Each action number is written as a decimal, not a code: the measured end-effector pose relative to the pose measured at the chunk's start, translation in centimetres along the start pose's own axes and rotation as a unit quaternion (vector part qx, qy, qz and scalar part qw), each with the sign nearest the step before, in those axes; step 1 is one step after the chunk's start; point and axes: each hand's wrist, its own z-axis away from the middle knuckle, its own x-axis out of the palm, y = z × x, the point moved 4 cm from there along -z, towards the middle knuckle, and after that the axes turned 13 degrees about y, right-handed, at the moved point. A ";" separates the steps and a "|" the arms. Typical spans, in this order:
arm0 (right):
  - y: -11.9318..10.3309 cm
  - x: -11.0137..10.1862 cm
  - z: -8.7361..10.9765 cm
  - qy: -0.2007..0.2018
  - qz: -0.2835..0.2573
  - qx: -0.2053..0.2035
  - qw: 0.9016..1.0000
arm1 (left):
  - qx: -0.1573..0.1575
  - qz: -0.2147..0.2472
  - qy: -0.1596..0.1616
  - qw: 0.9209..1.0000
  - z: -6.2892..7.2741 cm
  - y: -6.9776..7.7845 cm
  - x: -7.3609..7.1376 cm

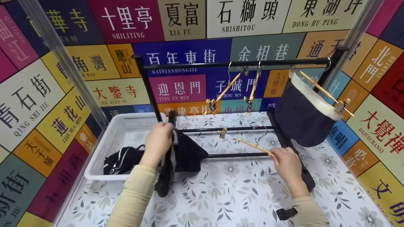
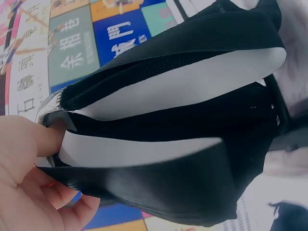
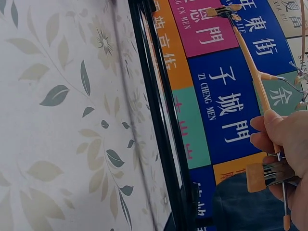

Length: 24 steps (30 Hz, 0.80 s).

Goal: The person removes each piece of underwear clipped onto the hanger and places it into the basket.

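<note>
In the head view my left hand (image 1: pixel 159 138) grips a dark garment (image 1: pixel 187 151) in front of the rack's left post. The left wrist view has the thumb inside the garment's white-lined waistband (image 2: pixel 149 150), which gapes wide, with the fingers outside. My right hand (image 1: pixel 287 164) pinches one end of a wooden clip hanger (image 1: pixel 249 143), its metal hook upward. A clip (image 3: pixel 269 175) sits by the right fingers in the right wrist view, and another is at the hanger's far end. The garment and hanger are apart.
A black clothes rack (image 1: pixel 202 65) stands on a flower-patterned tabletop (image 1: pixel 233 189). Two bare clip hangers hang mid-bar; a dark garment with a cream band (image 1: pixel 306 113) hangs at the right. A white basket (image 1: pixel 91 157) at the left holds dark clothing (image 1: pixel 123 159).
</note>
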 end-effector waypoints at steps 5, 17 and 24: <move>0.2 0.0 -0.1 -0.003 0.005 0.004 1.000 | -0.011 0.001 0.019 1.000 -0.9 -1.5 -1.8; 0.8 -0.1 0.1 0.015 0.000 -0.004 1.000 | -0.031 -0.014 0.085 0.996 -2.2 -6.1 -7.5; 1.0 -0.2 0.1 0.016 0.000 -0.009 1.000 | -0.101 -0.052 0.105 0.988 -2.0 -8.8 -10.7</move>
